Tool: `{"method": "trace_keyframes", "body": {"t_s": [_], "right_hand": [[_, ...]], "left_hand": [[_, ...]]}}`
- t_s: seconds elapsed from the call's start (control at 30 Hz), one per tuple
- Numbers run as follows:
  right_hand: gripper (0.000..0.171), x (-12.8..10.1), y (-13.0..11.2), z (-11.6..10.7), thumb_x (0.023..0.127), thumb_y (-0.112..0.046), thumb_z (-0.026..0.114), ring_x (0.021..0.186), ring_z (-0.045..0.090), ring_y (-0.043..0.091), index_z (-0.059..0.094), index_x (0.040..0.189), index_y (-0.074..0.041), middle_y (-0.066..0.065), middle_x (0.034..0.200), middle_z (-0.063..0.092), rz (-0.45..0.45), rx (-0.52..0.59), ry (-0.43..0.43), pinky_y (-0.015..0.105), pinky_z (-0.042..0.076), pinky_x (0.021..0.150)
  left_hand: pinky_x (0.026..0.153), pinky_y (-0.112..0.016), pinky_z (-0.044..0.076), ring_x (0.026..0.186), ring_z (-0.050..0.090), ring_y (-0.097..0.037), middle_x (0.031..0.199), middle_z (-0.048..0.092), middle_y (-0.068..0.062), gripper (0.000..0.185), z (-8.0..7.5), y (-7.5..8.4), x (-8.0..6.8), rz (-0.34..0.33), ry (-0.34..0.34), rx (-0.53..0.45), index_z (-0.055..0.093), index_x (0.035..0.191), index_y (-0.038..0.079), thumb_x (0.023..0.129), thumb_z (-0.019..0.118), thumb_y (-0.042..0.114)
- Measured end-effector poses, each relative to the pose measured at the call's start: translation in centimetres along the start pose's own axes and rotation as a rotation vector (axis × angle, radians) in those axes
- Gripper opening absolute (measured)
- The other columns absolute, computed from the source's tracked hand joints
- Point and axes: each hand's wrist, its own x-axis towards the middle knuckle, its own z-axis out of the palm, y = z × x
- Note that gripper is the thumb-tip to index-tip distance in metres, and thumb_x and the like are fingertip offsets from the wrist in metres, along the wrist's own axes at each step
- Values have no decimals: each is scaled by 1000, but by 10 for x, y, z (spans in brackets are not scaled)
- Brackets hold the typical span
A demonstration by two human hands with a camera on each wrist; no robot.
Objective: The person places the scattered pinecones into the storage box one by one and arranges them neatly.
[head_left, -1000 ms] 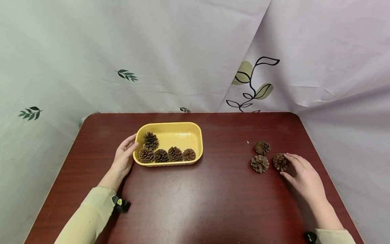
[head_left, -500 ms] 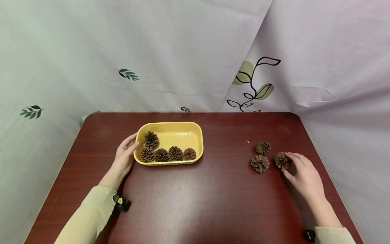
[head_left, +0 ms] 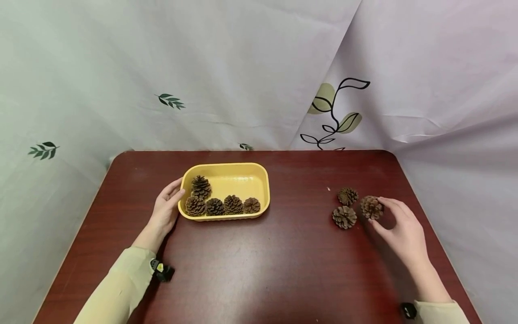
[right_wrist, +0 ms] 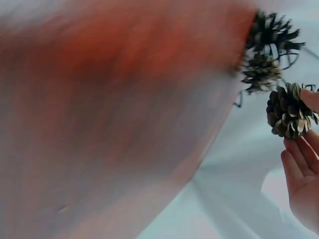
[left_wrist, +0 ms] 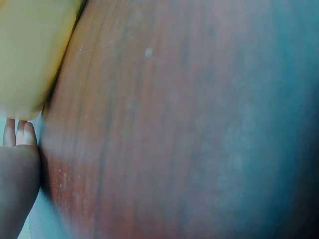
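My right hand (head_left: 398, 227) pinches a brown pine cone (head_left: 371, 207) between thumb and fingertips, just off the dark red table (head_left: 283, 270) at the right. The same pine cone (right_wrist: 288, 110) shows in the right wrist view against my fingertips (right_wrist: 299, 154). Two other pine cones (head_left: 345, 217) (head_left: 348, 196) lie just left of it. My left hand (head_left: 166, 209) rests with straight fingers against the left end of a yellow tray (head_left: 265, 180), which holds several pine cones (head_left: 214, 206). In the left wrist view the tray's corner (left_wrist: 30, 55) sits above my fingertips (left_wrist: 20, 134).
The table (left_wrist: 174, 124) has rounded corners, and draped pale cloth (head_left: 243, 67) with leaf prints hangs behind and beside it. A small speck (head_left: 328, 189) lies near the loose cones. Bare tabletop stretches between the tray and the cones.
My right hand closed on the rightmost pine cone and lifted it slightly up and left. The left hand and the tray stayed put.
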Motion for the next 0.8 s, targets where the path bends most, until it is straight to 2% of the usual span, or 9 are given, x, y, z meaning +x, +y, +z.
{"method": "trace_keyframes", "body": {"t_s": [0.07,0.13,0.33,0.5,0.6,0.8], "right_hand": [[67,4,-6,0,66,5,92,114,61,41,70,129,1,23,124,69,1,24,15,3,34,101],[67,9,-13,0,67,5,92,115,61,39,70,129,1,22,124,70,3,52,28,-7,21,101],[66,23,-30,7,69,4,93,118,60,22,72,130,-2,19,125,72,-2,112,37,-6,24,103],[64,34,-42,17,70,4,93,119,60,15,72,130,-3,18,124,72,-12,172,27,-4,27,105],[63,42,-51,25,72,2,94,119,61,17,72,131,-3,17,125,72,-7,205,11,-2,30,103],[61,55,-73,42,75,1,93,117,64,31,72,132,-5,16,126,72,-22,285,-23,0,34,101]], "left_hand": [[90,-15,59,109,71,0,120,76,14,36,0,0,-1,0,1,5,71,126,28,108,56,0],[90,-15,59,108,71,0,120,76,14,36,0,0,-1,2,-1,8,71,125,28,109,55,0],[90,-16,59,108,72,-2,119,76,12,37,1,0,-1,6,1,-9,72,125,27,108,55,-1],[90,-15,58,109,71,-1,120,76,13,36,1,0,0,5,-1,-11,71,127,26,108,55,0],[90,-15,58,109,71,-1,121,76,13,35,2,1,0,7,-1,-3,71,128,25,108,55,0],[90,-15,58,110,71,-1,121,76,13,37,1,0,0,6,-1,-16,71,127,25,108,55,-1]]}}
